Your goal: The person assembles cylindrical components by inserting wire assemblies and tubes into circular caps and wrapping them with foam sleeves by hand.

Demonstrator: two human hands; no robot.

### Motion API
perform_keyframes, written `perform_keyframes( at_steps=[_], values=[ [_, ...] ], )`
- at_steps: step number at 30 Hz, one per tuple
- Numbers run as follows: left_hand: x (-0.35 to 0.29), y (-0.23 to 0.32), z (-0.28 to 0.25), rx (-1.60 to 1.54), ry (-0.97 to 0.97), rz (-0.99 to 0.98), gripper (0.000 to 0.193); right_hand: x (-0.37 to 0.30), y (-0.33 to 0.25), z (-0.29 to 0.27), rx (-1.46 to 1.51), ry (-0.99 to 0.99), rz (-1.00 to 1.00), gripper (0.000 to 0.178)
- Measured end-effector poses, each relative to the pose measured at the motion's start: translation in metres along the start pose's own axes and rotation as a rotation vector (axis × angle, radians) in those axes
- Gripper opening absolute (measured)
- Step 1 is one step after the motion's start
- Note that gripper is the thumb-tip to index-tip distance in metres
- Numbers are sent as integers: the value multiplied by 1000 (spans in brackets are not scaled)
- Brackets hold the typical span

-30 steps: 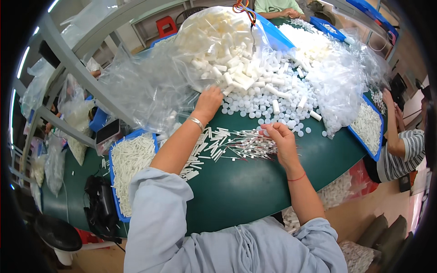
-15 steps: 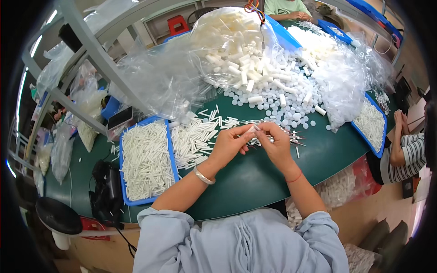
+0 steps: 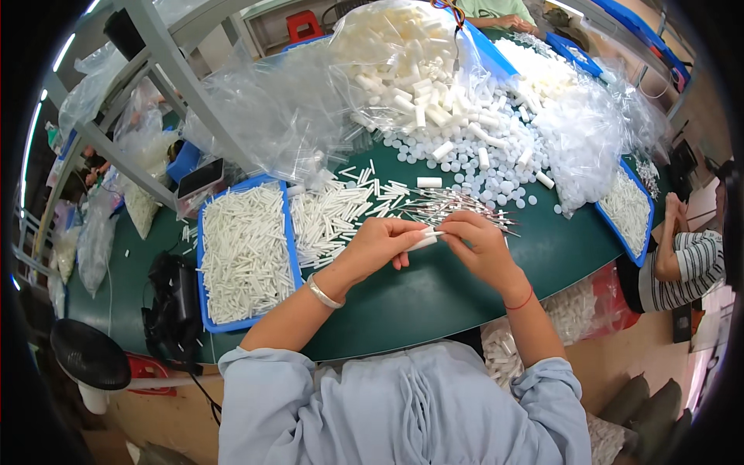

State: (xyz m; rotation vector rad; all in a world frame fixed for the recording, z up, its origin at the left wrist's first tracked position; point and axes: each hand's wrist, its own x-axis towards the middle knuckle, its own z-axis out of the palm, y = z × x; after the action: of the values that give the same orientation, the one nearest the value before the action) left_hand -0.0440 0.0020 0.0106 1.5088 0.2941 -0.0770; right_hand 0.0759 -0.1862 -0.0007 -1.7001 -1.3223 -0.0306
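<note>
My left hand (image 3: 377, 246) is closed around a short white tube (image 3: 423, 243), its end sticking out past the fingers toward the right. Facing it, my right hand (image 3: 482, 246) pinches a small white piece, thin and partly covered by the fingertips, close to the tube's end. Just beyond both hands lies a heap of thin reddish-and-white sticks (image 3: 453, 208). A single white cylinder (image 3: 428, 183) rests on the green table behind that heap. Left of my left hand, many slim white tubes (image 3: 329, 221) are spread loose.
A blue tray (image 3: 203, 287) full of slim white tubes stands left. At the back are a clear bag of white cylinders (image 3: 395, 58) and scattered translucent discs (image 3: 496, 186). Another blue tray (image 3: 649, 209) is at right, near a person in a striped shirt (image 3: 694, 263). A grey frame (image 3: 182, 93) rises left.
My hands have drawn slightly apart, so more of the white tube shows. A white cylinder now lies behind the hands, where none was visible before. The whole view has shifted a little.
</note>
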Motion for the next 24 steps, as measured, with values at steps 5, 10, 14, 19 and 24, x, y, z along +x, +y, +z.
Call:
perform_keyframes(
  at_steps=[5,10,14,19,24],
  values=[
    [-7,2,-6,135,14,1,40,6,-6,4,-191,-116,-113,24],
    [-5,-4,-11,132,20,4,51,15,-23,11,-140,-244,-83,40],
    [-3,1,-17,40,16,-63,52,20,-18,20,-46,-253,-28,40],
    [23,5,-29,35,-9,-5,42,26,8,29,-34,-159,-6,25],
    [106,-18,-105,1110,619,631,18,28,29,39,31,-30,182,25]
  ],
)
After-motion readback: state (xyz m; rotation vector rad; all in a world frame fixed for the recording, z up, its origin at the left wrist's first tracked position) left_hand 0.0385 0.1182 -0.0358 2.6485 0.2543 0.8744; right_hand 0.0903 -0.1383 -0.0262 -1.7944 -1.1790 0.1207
